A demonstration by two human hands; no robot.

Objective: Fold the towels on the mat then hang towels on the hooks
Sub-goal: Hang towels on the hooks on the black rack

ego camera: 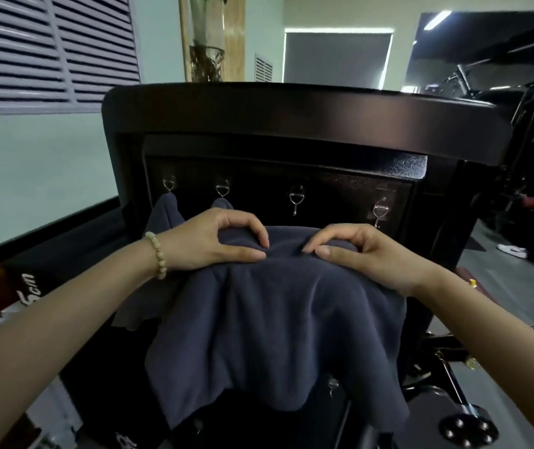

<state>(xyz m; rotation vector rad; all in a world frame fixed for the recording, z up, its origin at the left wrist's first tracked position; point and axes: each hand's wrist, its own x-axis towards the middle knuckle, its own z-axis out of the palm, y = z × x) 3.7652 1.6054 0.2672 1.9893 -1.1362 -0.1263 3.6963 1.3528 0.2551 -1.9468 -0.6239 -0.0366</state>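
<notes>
In front of dark hook panel [340, 186]: left hand [214, 241] and right hand [366, 254] both pinching top of navy towel [275, 319], rest draping down. Second towel [162, 218] hanging off two leftmost hooks [169, 184].

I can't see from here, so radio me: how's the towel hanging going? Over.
Left hand, right hand both pinching the grey towel. Second towel hangs on the left hooks. Right hooks bare, nothing blocking.
</notes>
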